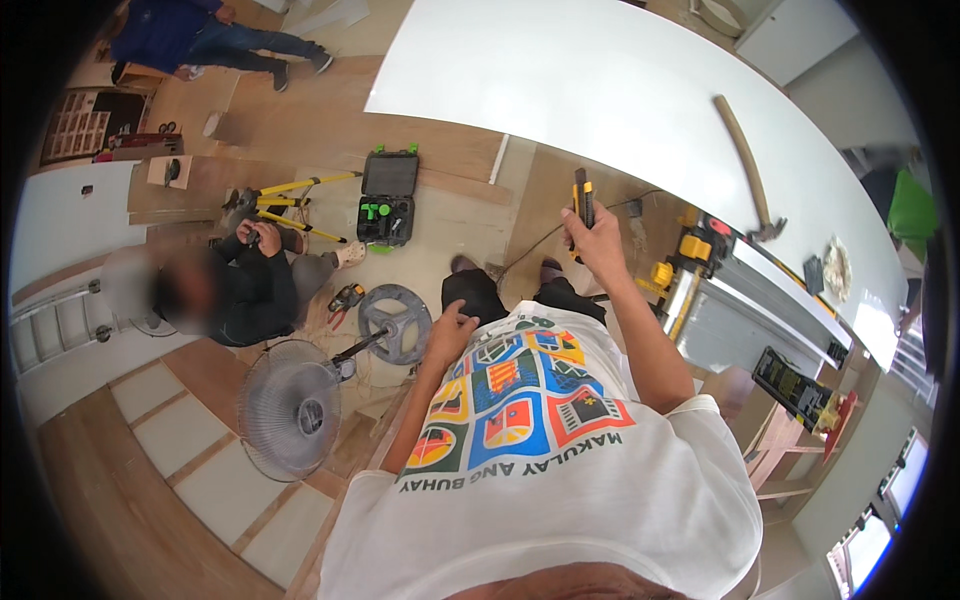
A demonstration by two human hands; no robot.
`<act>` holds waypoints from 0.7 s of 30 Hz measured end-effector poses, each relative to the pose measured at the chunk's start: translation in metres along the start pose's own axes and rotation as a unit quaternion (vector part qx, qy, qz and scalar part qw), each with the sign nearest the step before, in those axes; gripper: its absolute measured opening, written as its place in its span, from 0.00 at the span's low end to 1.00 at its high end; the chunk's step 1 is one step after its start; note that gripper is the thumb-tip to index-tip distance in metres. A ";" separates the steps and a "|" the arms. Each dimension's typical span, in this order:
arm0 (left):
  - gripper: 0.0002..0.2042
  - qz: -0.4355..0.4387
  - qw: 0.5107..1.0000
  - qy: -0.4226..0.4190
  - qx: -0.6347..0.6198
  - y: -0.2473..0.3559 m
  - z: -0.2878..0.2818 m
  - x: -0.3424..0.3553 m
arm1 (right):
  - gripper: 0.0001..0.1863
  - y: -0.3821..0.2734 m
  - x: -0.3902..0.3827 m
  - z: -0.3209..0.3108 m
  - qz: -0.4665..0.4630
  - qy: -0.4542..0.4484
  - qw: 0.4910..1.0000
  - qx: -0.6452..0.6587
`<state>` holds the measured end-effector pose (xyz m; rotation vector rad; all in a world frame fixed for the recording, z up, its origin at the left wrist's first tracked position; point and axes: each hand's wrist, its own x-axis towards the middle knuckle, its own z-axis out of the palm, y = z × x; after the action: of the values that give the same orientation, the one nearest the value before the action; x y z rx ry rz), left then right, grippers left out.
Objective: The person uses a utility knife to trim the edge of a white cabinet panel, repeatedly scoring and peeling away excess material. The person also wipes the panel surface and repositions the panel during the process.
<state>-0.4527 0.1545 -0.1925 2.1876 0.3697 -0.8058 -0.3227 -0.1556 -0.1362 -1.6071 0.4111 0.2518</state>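
My right hand [598, 240], raised in front of my body, is closed round a black-and-yellow utility knife [583, 195] that points away from me. It is close to the near edge of a large white panel [560, 70]. Beside my left thigh hangs my left hand [453, 332], its fingers loosely bent and apart, with nothing seen in them. On the panel's right part lie a claw hammer [748, 165] with a wooden handle, a small dark block [814, 274] and a crumpled pale wad [838, 268].
A yellow-and-black power tool [695, 250] stands right of my arm. Left are a standing fan [290, 410], its round base [395, 325], an open tool case [388, 195], a yellow tripod [300, 190] and a crouching person [240, 290]. Another person [220, 40] stands far left. A cable [530, 247] crosses the floor.
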 end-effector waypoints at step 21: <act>0.23 0.034 0.975 0.058 -0.210 -0.094 -0.243 0.242 | 0.13 -0.056 0.142 0.161 0.054 0.366 0.836 0.405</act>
<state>-0.2102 0.3996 -0.2791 1.8425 0.4740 -0.5071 -0.1568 -0.0091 -0.1552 -0.7715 1.0406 -0.4454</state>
